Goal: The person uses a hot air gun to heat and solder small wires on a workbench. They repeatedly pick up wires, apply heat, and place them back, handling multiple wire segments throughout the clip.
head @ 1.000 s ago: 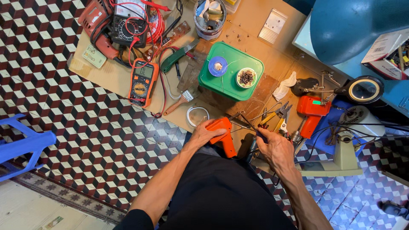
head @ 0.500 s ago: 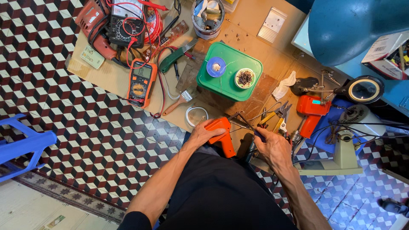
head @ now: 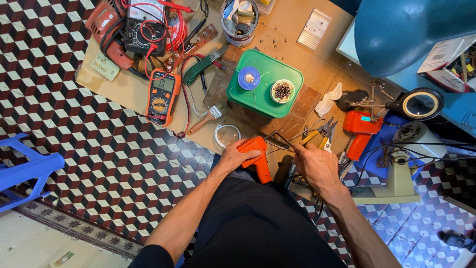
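Blue plastic stool far left on patterned floor. Orange multimeter on cardboard sheet, paintbrush beside it. Green box further up. Left hand: fingers wrapped tight round orange soldering gun, low centre over lap. Right hand: fingers pinched closed on thin dark rod angled toward gun's tip. Pliers just beyond. Orange drill, magnifier stand at right.
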